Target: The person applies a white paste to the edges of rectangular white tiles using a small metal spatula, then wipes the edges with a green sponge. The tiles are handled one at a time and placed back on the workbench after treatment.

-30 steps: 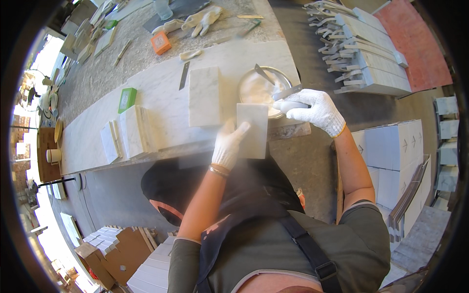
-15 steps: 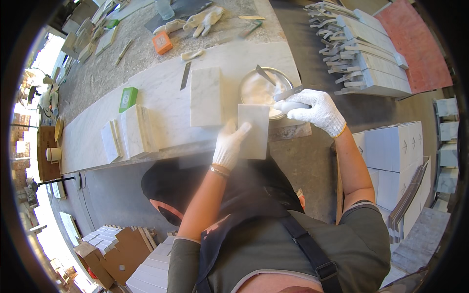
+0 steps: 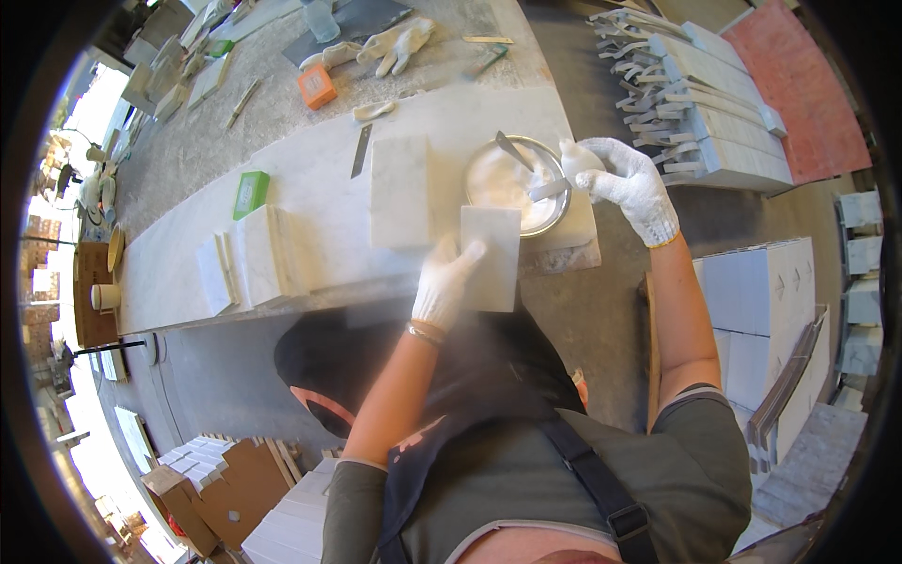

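My left hand [image 3: 444,285], in a white glove, holds a pale rectangular marble tile [image 3: 491,258] up by its lower edge, in front of my chest. My right hand [image 3: 620,180], also gloved, grips the handle of a flat putty knife [image 3: 548,189] whose blade reaches into a round metal bowl [image 3: 517,184] of white paste. The bowl stands on the marble workbench [image 3: 310,202] just beyond the held tile. A second tool handle [image 3: 512,148] sticks out of the bowl. Another pale tile [image 3: 401,191] lies flat on the bench to the left of the bowl.
A stack of tiles [image 3: 258,256] and a green block [image 3: 250,194] lie at the bench's left. An orange block [image 3: 317,86], spare white gloves [image 3: 385,45] and hand tools lie farther back. Stone pieces [image 3: 695,85] are stacked at right; cardboard boxes [image 3: 221,484] sit on the floor.
My right hand has shifted slightly over the bowl with the putty knife. The left hand still holds the tile in the same place.
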Tool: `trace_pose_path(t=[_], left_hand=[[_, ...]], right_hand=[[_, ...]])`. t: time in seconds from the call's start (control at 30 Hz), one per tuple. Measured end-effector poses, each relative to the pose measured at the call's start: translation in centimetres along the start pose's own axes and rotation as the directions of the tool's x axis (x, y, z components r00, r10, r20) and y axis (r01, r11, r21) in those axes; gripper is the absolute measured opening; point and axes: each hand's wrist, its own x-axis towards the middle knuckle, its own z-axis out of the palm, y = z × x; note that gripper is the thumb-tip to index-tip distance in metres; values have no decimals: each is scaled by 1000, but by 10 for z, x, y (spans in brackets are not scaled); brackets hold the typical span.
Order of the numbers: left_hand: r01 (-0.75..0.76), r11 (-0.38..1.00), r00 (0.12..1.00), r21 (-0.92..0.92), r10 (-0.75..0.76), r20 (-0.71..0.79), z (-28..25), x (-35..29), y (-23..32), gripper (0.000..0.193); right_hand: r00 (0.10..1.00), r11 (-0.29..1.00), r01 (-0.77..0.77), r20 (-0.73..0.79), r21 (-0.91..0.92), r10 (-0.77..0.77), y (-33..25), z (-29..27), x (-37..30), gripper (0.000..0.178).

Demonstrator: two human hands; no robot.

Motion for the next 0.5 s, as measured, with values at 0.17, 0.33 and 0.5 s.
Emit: trace_pose_path(t=[0.17, 0.33, 0.5], left_hand=[[-2, 999, 1000, 34, 2, -7, -1, 0, 0, 36], [7, 1000, 1000, 13, -7, 5, 1, -4, 8, 37], [29, 999, 1000, -28, -29, 12, 3, -9, 14, 37]], right_hand=[[988, 990, 137, -63, -17, -138, -1, -7, 62, 39], [998, 988, 55, -8, -141, -57, 20, 1, 138, 41], [993, 936, 22, 116, -351, 20, 51, 14, 179, 27]])
